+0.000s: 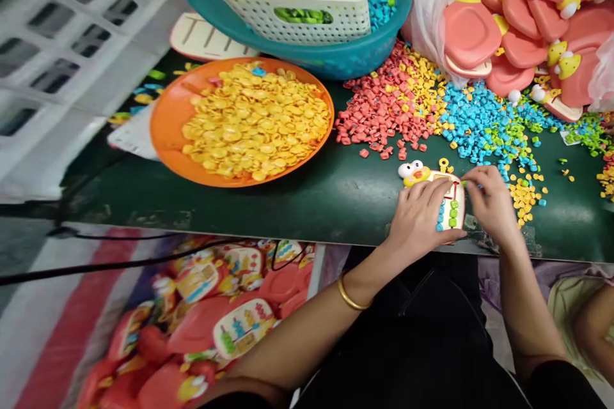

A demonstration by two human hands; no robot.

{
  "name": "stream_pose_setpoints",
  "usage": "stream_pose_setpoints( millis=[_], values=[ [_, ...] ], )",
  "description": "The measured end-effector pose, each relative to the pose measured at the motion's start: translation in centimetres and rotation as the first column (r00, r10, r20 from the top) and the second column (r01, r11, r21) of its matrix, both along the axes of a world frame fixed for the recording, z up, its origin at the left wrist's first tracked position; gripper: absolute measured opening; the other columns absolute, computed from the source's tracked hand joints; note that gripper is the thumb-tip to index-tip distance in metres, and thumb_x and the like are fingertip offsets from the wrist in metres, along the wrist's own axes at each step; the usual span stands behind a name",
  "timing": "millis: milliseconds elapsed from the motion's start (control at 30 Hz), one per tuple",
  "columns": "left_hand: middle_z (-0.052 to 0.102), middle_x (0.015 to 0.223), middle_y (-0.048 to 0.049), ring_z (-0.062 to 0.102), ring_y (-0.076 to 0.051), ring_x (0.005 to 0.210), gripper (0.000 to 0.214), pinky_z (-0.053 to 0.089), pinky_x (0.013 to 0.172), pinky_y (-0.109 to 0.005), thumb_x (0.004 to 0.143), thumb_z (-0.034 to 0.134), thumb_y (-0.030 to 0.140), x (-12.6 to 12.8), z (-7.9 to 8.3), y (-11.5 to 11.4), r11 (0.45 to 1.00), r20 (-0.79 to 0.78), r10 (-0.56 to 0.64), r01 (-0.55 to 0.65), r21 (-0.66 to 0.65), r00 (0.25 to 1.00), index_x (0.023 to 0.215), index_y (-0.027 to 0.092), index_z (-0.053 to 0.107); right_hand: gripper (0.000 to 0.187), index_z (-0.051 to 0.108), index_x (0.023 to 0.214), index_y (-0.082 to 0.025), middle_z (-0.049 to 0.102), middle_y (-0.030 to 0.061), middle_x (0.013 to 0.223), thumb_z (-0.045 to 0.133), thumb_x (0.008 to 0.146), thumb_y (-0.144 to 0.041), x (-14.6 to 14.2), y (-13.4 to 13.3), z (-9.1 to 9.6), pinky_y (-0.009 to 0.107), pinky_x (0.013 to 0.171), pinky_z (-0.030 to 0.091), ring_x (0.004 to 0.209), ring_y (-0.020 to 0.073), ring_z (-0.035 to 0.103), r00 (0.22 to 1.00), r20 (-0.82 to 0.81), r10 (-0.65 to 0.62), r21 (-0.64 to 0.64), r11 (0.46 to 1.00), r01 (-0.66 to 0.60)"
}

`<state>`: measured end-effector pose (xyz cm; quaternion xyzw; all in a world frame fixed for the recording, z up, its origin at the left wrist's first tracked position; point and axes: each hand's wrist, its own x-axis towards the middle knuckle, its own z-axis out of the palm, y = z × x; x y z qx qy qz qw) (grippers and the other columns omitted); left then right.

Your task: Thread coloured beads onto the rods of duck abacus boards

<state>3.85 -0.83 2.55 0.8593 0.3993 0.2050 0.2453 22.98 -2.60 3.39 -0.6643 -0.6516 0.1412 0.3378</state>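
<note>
The left hand [422,214] lies flat on a duck-faced toy board [448,201] at the green table's [297,198] near edge, pinning it. The right hand [489,201], fingertips pinched on what seems a small green bead, works beside the board; seating it precisely looks to be the step under way.

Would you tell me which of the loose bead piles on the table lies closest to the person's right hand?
The yellow bead pile, just right of the right hand. The blue pile sits farther back, and the red pile lies well off to the left.
</note>
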Motion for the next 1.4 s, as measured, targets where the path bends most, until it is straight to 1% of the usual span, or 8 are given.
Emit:
stream_pose_setpoints(
  millis=[200, 300, 500, 667, 833, 1033, 1300, 1400],
  values=[
    [0.053, 0.146, -0.014, 0.049, -0.034, 0.126, 0.095, 0.036, 0.102, -0.044, 0.077, 0.07, 0.067, 0.0, -0.1, 0.2, 0.999, -0.029, 0.004, -0.002, 0.048, 1.0, 0.151, 0.017, 0.037, 0.019, 0.072, 0.092, -0.022, 0.055, 0.0064, 0.091, 0.053, 0.092, -0.025, -3.7, 0.4, -1.3, 0.037, 0.083, 0.053, 0.09, 0.0204, 0.058, 0.986, -0.072, -0.148, 0.032, 0.988, 0.151],
    [0.049, 0.151, -0.0104, 0.049, -0.034, 0.125, 0.083, 0.038, 0.1, -0.046, 0.08, 0.069, 0.064, 0.0, -0.1, 0.4, 0.996, -0.07, -0.049, 0.054, 0.077, 0.996, 0.148, 0.024, 0.045, 0.024, 0.075, 0.093, -0.025, 0.059, 0.0064, 0.092, 0.051, 0.093, -0.024, -2.9, -1.7, -1.3, 0.036, 0.081, 0.053, 0.089, 0.02, 0.059, 0.995, -0.033, -0.096, 0.017, 0.995, 0.097],
    [0.052, 0.149, -0.0084, 0.051, -0.035, 0.122, 0.073, 0.04, 0.1, -0.049, 0.074, 0.073, 0.068, -0.3, 0.1, 0.3, 0.994, -0.046, -0.084, 0.088, 0.072, 0.995, 0.132, 0.025, 0.063, 0.02, 0.077, 0.093, -0.024, 0.065, 0.0062, 0.087, 0.059, 0.093, -0.032, 0.3, -5.5, -2.5, 0.035, 0.076, 0.054, 0.081, 0.0193, 0.063, 0.953, 0.048, -0.298, 0.089, 0.952, 0.293],
    [0.063, 0.136, -0.01, 0.056, -0.029, 0.123, 0.049, 0.04, 0.106, -0.048, 0.098, 0.047, 0.058, -0.6, 2.1, -0.7, 0.993, 0.233, -0.029, 0.055, -0.106, 0.972, 0.123, 0.021, 0.067, 0.018, 0.075, 0.088, -0.024, 0.065, 0.0052, 0.085, 0.06, 0.092, -0.031, -1.1, -6.0, -0.8, 0.035, 0.074, 0.053, 0.082, 0.0192, 0.063, 0.95, -0.254, -0.184, 0.014, 0.981, 0.193],
    [0.072, 0.089, -0.0048, 0.066, -0.016, 0.083, 0.042, 0.052, 0.076, -0.027, 0.104, 0.038, 0.046, -0.1, 4.0, -2.6, 0.85, 0.528, 0.142, 0.17, -0.499, 0.837, 0.092, 0.017, 0.065, 0.012, 0.078, 0.094, -0.029, 0.057, 0.0014, 0.081, 0.068, 0.087, -0.032, -5.0, -7.1, 1.9, 0.031, 0.068, 0.053, 0.08, 0.0164, 0.06, 0.8, -0.597, -0.068, 0.036, 0.993, 0.111],
    [0.057, 0.073, -0.002, 0.053, -0.017, 0.081, 0.041, 0.044, 0.08, -0.031, 0.103, 0.037, 0.04, 0.4, 3.3, -1.5, 0.954, 0.427, 0.07, 0.066, -0.294, 0.902, 0.07, 0.02, 0.048, 0.016, 0.077, 0.099, -0.027, 0.065, 0.0028, 0.089, 0.074, 0.083, -0.03, -5.4, -6.6, 2.3, 0.03, 0.063, 0.056, 0.071, 0.0145, 0.064, 0.759, -0.628, -0.173, -0.084, 0.984, 0.155],
    [0.054, 0.07, -0.0003, 0.053, -0.015, 0.076, 0.049, 0.044, 0.076, -0.029, 0.101, 0.039, 0.054, 0.8, 3.0, -0.5, 0.887, 0.526, 0.076, 0.183, -0.424, 0.847, 0.067, 0.019, 0.05, 0.009, 0.078, 0.092, -0.027, 0.071, 0.0028, 0.088, 0.074, 0.084, -0.029, -3.0, -5.5, 4.3, 0.026, 0.061, 0.056, 0.076, 0.0155, 0.067, 0.819, -0.574, 0.0, -0.152, 0.983, -0.107],
    [0.057, 0.069, -0.0003, 0.055, -0.015, 0.075, 0.049, 0.045, 0.077, -0.029, 0.101, 0.041, 0.053, 0.7, 3.1, -0.2, 0.914, 0.498, 0.074, 0.141, -0.381, 0.864, 0.067, 0.019, 0.052, 0.01, 0.077, 0.09, -0.025, 0.07, 0.0033, 0.086, 0.072, 0.085, -0.032, -2.6, -5.0, 4.5, 0.024, 0.055, 0.054, 0.072, 0.0149, 0.066, 0.838, -0.545, 0.006, -0.198, 0.971, -0.136]
  ],
)
